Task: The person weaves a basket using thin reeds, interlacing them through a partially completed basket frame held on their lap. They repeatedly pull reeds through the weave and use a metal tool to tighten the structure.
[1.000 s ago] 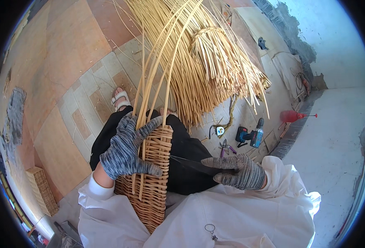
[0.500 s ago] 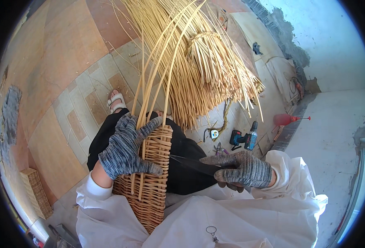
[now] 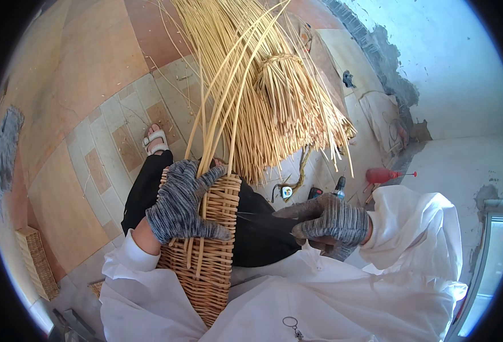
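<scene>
A woven wicker panel or basket side leans across my lap, with several long pale canes rising from its upper end. My gloved left hand grips its upper left part, thumb across the weave and fingers around the canes. Right of the weave, my gloved right hand is closed around a dark, thin pointed tool. The tool's tip points left toward the wicker's right edge; whether it touches, I cannot tell. Its handle is hidden in the glove.
Ahead lies a big pile of canes with a tied bundle on top. A tape measure, a partly hidden cordless drill and a red bottle with a thin spout are right. A wicker piece stands at left.
My right hand has risen slightly and now covers much of the drill, with the tool still in it. The wicker and my left hand have shifted slightly right as the view moved.
</scene>
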